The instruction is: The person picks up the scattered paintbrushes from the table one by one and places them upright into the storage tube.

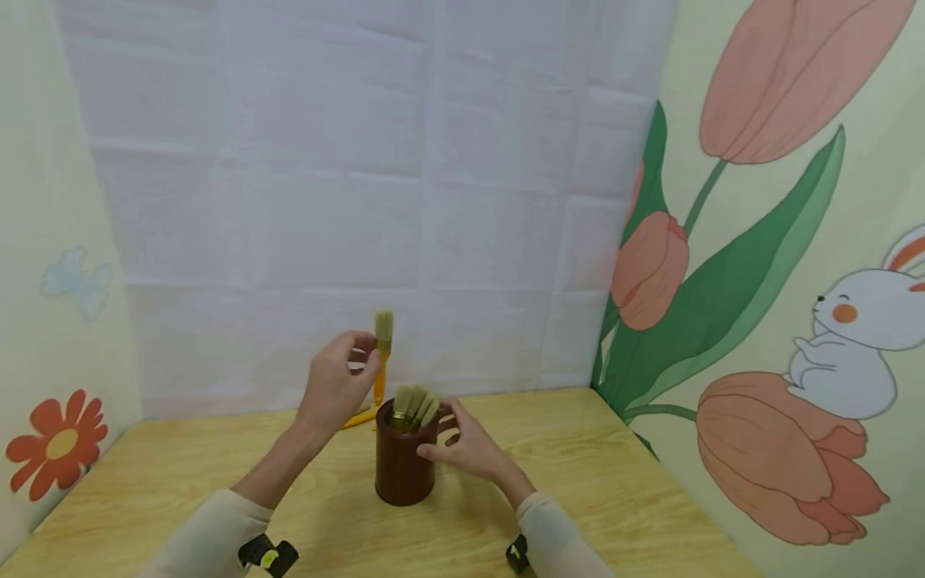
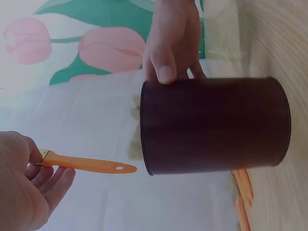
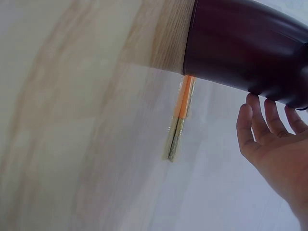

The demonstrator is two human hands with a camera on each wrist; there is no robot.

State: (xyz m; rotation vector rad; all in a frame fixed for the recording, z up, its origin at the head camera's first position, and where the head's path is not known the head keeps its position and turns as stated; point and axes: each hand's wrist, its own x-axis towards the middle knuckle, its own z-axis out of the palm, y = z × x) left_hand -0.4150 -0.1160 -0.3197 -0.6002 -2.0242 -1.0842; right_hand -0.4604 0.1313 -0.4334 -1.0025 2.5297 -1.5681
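Observation:
My left hand (image 1: 341, 376) pinches a paintbrush (image 1: 379, 377) just below its pale bristles, which point up. The orange handle (image 2: 91, 164) hangs down, its tip close over the rim in the left wrist view. Below stands a dark brown cylindrical brush holder (image 1: 405, 474), upright on the table. Several brushes (image 1: 414, 404) stand in it with bristles up, their handles hidden inside. My right hand (image 1: 471, 445) holds the holder's right side near the top, thumb in front and fingers round behind. In the right wrist view its fingertips (image 3: 254, 98) touch the dark wall.
More orange-handled brushes (image 3: 181, 113) lie on the wooden table (image 1: 564, 474) behind the holder, partly hidden by it. A white cloth backdrop (image 1: 325, 201) hangs at the table's back edge. Printed panels with tulips (image 1: 780, 449) and a red flower (image 1: 59, 443) stand on either side.

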